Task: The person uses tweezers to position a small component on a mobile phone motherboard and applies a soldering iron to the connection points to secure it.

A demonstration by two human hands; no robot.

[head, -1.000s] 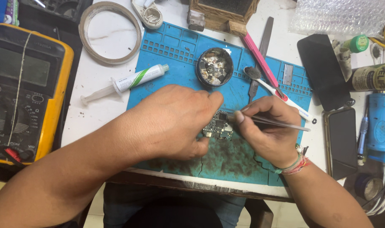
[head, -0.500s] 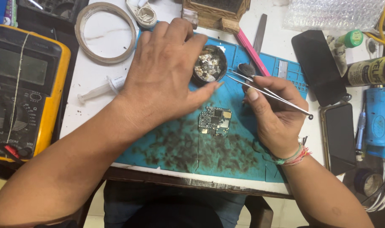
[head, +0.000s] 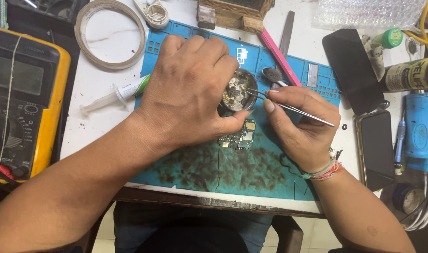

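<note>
Left hand (head: pixel 190 89) cupped over small round dish (head: pixel 239 91) of loose parts, thumb at its near rim. Right hand (head: pixel 300 126) pinches tweezers (head: pixel 289 107), tips inside dish. Circuit board (head: pixel 238 137) lies just below on blue mat (head: pixel 251 173).

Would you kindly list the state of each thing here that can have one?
Left hand: cupped around the round dish, steadying it.
Right hand: gripping the tweezers.
Tweezers: tips reaching into the dish.
Round dish: open, holding small parts.
Circuit board: bare, flat on the blue mat.
Syringe: lying on the table.
Two phones: screens dark.
Multimeter: display blank.
</note>
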